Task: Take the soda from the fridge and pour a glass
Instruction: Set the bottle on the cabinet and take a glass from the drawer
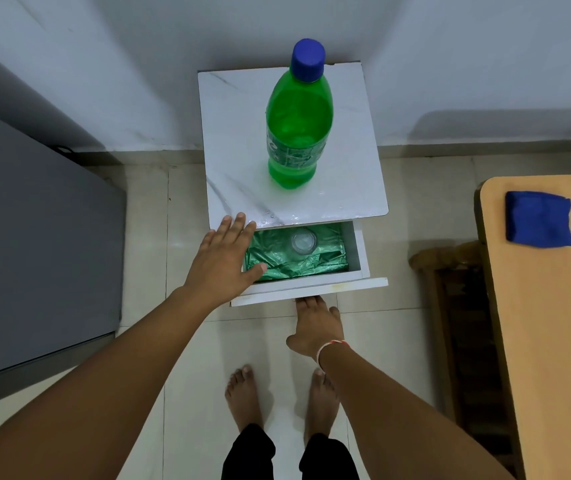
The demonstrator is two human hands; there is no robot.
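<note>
A: Tiled floor (187,341), white wall behind, small marble-topped bench (239,140) in the middle. Hands?

B: Left hand (221,263) flat, fingers spread wide, over the left edge of the open drawer (311,291). Right hand (315,327) under the drawer front, fingertips hidden; grip cannot be told.

A: Glass?

B: Clear glass (303,240) upright in the drawer on a crinkled green liner (311,263).

A: Soda?

B: Green soda bottle (297,133), blue cap on, standing on the bench. Label print unreadable. Grey fridge (34,244) at left.
</note>
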